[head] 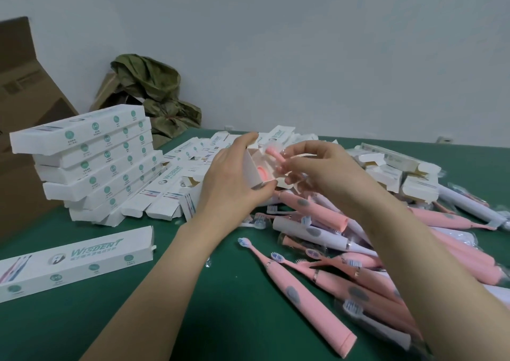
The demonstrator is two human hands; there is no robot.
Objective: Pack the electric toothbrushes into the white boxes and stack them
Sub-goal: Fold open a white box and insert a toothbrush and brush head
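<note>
On the green table mat [193, 305], the job looks partly done. At the far left a stack of closed white boxes [91, 156] stands several layers high, and 1 more closed box [74, 261] lies apart from it near the front edge, not yet stacked. Much is left: a heap of open, empty boxes [400, 172] runs across the back, and a big pile of loose pink and white electric toothbrushes [358, 250] covers the right side.

The left hand [234, 172] grips an open white box [255, 171] raised above the pile, fingers curled over its top and thumb under its lower corner, mouth towards the right hand. A pink toothbrush base [263, 172] shows inside. The right hand [323, 167] has its fingers [303, 148] bent close together, pinching a small pink brush part [276, 155] in what seems to be clear wrap, just at the box's mouth and touching its flaps. I judge it is being fed in; whether it is a spare head I cannot tell. The flaps are not yet closed.
</note>
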